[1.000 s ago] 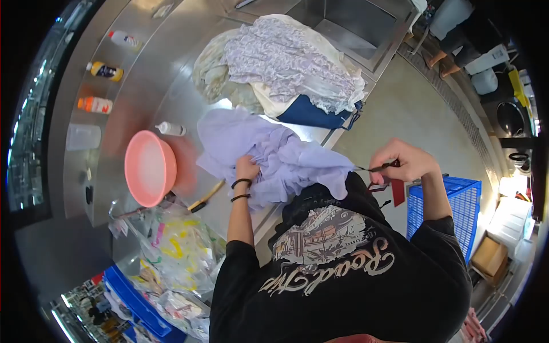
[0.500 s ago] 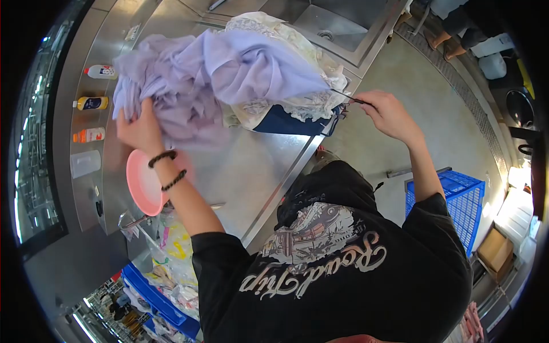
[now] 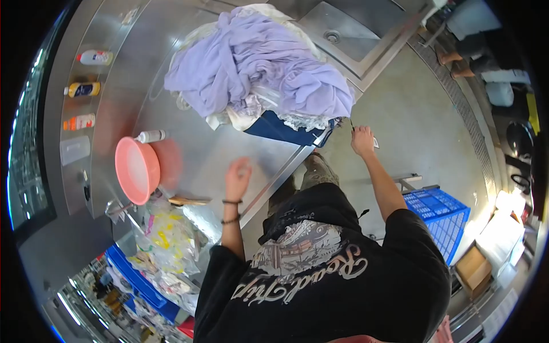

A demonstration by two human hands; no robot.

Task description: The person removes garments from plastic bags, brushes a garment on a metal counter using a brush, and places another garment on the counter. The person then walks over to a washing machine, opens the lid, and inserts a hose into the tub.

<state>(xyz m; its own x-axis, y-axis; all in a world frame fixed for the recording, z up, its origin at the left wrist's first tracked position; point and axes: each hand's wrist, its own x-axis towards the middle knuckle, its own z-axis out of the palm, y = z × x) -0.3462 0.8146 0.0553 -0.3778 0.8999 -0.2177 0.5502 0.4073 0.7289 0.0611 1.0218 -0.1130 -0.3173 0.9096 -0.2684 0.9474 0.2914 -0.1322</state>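
Note:
The lavender cloth (image 3: 229,63) lies heaped over a pile of white lacy and cream fabric, above a dark blue piece (image 3: 280,130) at the counter's edge. My right hand (image 3: 363,140) is closed on a thin dark item (image 3: 352,122), whose tip points up toward the lavender cloth's corner; whether they touch is unclear. A small white piece (image 3: 376,143) shows beside that hand. Over the steel counter (image 3: 229,147), my left hand (image 3: 238,176) is raised and blurred, apart from the cloth; its fingers are too smeared to read.
A pink basin (image 3: 137,170) and white bottle (image 3: 151,136) stand left, near several shelf bottles. A wooden-handled tool (image 3: 190,201) lies by plastic bags (image 3: 171,237). The sink (image 3: 337,34) is at the top, a blue crate (image 3: 440,220) at right. Another person's legs (image 3: 472,51) show upper right.
The lavender cloth has swung up from the counter and settled over the pile. My left hand has let go and pulled back; my right hand has moved down slightly since the middle frame.

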